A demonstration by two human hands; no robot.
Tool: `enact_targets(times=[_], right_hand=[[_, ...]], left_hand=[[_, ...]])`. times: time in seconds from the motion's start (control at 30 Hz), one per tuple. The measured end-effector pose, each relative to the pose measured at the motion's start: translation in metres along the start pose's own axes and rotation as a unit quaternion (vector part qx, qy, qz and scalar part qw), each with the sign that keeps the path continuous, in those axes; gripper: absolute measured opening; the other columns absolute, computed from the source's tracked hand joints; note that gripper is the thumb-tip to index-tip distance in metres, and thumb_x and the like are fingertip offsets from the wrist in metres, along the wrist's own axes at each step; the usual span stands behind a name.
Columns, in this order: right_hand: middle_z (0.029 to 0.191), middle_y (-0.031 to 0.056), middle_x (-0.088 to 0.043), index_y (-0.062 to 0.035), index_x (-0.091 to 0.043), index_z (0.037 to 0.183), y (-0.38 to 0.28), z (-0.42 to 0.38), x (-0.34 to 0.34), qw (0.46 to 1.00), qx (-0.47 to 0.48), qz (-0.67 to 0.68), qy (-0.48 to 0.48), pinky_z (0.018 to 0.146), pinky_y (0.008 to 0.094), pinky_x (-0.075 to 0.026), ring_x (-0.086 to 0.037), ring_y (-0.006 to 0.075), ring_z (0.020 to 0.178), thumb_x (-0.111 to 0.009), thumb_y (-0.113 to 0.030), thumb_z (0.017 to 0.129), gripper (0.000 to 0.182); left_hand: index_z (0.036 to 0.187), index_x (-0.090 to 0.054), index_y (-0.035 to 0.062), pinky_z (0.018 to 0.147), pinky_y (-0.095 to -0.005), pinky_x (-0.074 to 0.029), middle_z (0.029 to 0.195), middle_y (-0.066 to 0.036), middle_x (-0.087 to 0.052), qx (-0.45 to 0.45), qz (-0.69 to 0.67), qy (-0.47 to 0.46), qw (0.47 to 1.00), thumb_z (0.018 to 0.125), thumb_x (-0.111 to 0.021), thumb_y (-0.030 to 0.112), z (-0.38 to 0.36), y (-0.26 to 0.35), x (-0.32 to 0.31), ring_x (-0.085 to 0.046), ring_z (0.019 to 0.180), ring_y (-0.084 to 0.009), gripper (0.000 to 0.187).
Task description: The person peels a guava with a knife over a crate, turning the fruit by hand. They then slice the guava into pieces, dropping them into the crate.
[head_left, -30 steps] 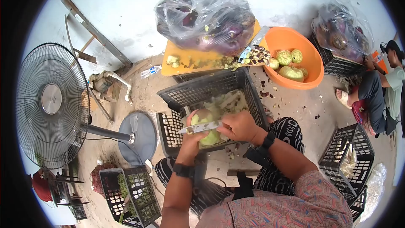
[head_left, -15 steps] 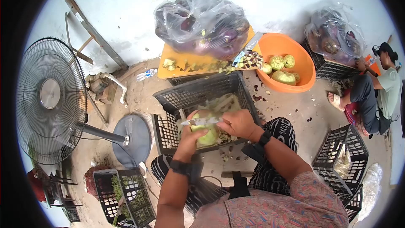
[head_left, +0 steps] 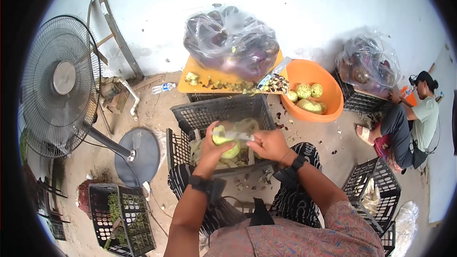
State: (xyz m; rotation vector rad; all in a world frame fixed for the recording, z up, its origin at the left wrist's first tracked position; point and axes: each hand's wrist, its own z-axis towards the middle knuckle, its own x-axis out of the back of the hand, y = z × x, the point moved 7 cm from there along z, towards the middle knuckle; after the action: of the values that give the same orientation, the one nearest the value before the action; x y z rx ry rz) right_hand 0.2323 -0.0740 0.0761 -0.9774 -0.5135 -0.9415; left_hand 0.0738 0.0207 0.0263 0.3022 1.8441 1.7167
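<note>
watching my feed from afar, left hand (head_left: pixel 213 146) cupped round a pale green vegetable (head_left: pixel 232 151), right hand (head_left: pixel 272 145) clamped on a blurry knife (head_left: pixel 236 135) across it, both over the black crate (head_left: pixel 216 110), orange tub (head_left: pixel 312 113) nearby

Centre, the vegetable (head_left: pixel 232 150) lies between the left hand (head_left: pixel 209 146) and the right hand (head_left: pixel 272 145), above a crate (head_left: pixel 219 112), with the knife (head_left: pixel 236 135) across it. Behind the crate, a board (head_left: pixel 189 70) bears a bag (head_left: pixel 233 43); a bottle (head_left: pixel 163 88) lies to its left, a basin (head_left: pixel 303 114) stands to its right. Farther right, a second bag (head_left: pixel 369 64) sits on another crate (head_left: pixel 360 98), a person (head_left: pixel 425 116) beside it. Far left: a fan (head_left: pixel 64 78).
</note>
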Motion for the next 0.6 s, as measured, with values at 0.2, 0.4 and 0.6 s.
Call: enact_targets(times=[0.2, 0.4, 0.6], right_hand=[[0.059, 0.0118, -0.057, -0.0103, -0.058, 0.069, -0.005, -0.001, -0.010, 0.997, 0.028, -0.061, -0.028, 0.048, 0.0432, -0.044, -0.057, 0.0338, 0.051, -0.066, -0.042, 0.083, 0.035], [0.058, 0.0113, -0.054, -0.0069, -0.050, 0.066, -0.013, 0.012, -0.015, 0.998, 0.053, -0.015, -0.020, 0.047, 0.0420, -0.041, -0.055, 0.0351, 0.052, -0.068, -0.033, 0.083, 0.036], [0.059, 0.0113, -0.054, -0.0064, -0.050, 0.067, -0.002, 0.016, -0.026, 0.998, 0.059, -0.021, 0.007, 0.048, 0.0418, -0.043, -0.056, 0.0344, 0.052, -0.067, -0.033, 0.084, 0.036]], left_hand=[[0.139, -0.033, 0.0062, 0.092, -0.0314, -0.048, 0.120, -0.009, -0.055, -0.023, 0.053, 0.012, 0.998, 0.067, -0.074, -0.004, 0.006, -0.003, -0.003, -0.056, 0.108, -0.0188, 0.084], [0.137, -0.033, 0.0024, 0.088, -0.0309, -0.049, 0.113, -0.011, -0.059, -0.062, 0.099, 0.034, 0.993, 0.064, -0.082, 0.008, 0.013, -0.015, 0.008, -0.059, 0.101, -0.0186, 0.089], [0.135, -0.034, 0.0017, 0.089, -0.0307, -0.048, 0.115, -0.011, -0.057, -0.026, 0.099, 0.042, 0.994, 0.064, -0.084, 0.012, 0.017, -0.021, 0.011, -0.058, 0.105, -0.0189, 0.088]])
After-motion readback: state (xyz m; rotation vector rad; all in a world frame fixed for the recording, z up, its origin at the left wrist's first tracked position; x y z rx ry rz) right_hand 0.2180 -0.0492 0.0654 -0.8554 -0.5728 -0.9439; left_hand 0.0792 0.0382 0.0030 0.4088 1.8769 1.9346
